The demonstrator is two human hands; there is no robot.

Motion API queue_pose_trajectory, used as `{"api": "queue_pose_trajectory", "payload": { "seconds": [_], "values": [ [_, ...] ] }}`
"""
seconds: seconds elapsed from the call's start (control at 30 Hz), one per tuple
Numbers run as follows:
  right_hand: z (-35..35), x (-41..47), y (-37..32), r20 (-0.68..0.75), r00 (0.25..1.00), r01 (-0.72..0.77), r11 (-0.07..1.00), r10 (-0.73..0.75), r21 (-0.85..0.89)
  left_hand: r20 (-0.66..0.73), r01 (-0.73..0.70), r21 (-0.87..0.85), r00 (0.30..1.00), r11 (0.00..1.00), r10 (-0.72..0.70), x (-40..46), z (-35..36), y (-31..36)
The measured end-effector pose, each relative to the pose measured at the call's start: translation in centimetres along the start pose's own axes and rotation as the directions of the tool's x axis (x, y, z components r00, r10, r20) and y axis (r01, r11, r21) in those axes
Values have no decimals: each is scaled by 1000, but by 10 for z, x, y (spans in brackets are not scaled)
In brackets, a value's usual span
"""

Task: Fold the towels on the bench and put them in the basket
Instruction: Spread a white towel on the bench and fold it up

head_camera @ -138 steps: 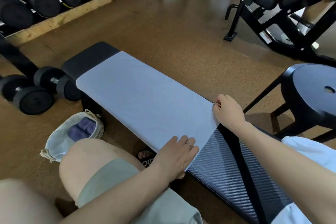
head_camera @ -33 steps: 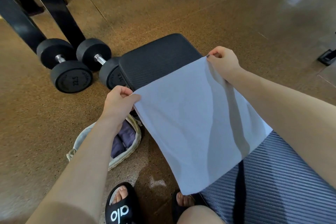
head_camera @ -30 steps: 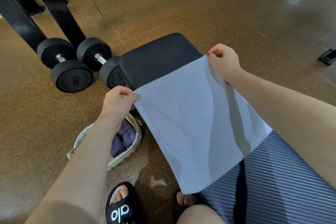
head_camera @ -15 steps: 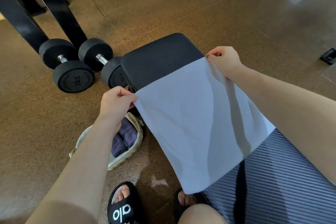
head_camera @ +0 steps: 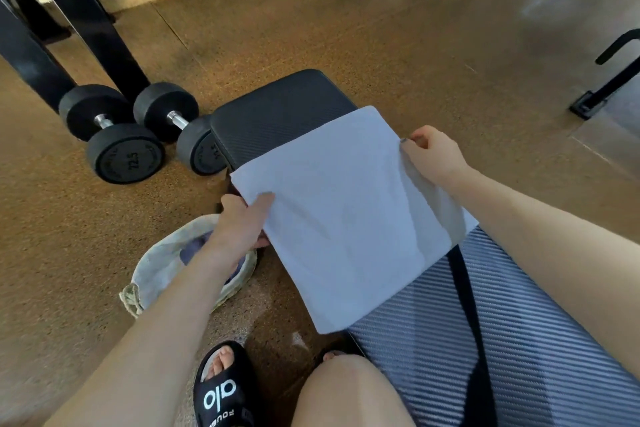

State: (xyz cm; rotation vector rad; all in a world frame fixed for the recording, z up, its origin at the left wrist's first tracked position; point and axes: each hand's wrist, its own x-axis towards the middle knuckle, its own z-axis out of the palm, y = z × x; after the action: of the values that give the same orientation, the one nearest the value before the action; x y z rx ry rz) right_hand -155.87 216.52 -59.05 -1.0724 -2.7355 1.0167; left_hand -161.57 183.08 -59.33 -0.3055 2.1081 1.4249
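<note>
Both hands, left hand (head_camera: pixel 242 218) and right hand (head_camera: pixel 434 156), hold the pale-blue folded towel (head_camera: pixel 346 218).

A gym: dumbbells (head_camera: pixel 126 142) by a black rack (head_camera: pixel 104 28), padded bench (head_camera: pixel 277 114), rubbery brown floor (head_camera: pixel 346 28)

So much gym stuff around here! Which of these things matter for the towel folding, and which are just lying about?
Part of the job:
light blue towel
bench
basket
left hand
right hand

Just lying about:
dumbbells
black rack legs
black slide sandal
</note>
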Motion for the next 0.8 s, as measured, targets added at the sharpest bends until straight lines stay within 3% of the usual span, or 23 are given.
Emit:
{"api": "queue_pose_trajectory", "payload": {
  "seconds": [0.1,0.17,0.27,0.47,0.57,0.63,0.73,0.8],
  "values": [
    [-19,-30,27,123,989,-85,996,86,-13,165,15,-30,986,999,-9,-34,20,-21],
    [-31,-48,39,195,974,-94,991,112,-97,196,63,-47,979,997,-52,-54,31,-36],
    [-46,-71,56,170,980,-82,989,103,-126,196,108,-44,976,993,-97,-74,40,-51],
    [-61,-106,70,128,989,-69,997,72,-25,154,7,11,988,1000,-9,-99,41,-46],
    [-67,-121,80,153,980,-147,981,127,128,44,-22,112,999,993,18,-100,35,-43],
    [-71,-133,87,216,961,-222,950,175,219,21,-16,84,1000,996,14,-102,33,-41],
    [-73,-147,92,236,951,-262,927,200,267,152,97,-45,984,994,-89,-119,37,-43],
    [-71,-153,92,211,957,-262,909,200,325,210,109,-37,973,993,-99,-129,40,-50]
  ]
}}
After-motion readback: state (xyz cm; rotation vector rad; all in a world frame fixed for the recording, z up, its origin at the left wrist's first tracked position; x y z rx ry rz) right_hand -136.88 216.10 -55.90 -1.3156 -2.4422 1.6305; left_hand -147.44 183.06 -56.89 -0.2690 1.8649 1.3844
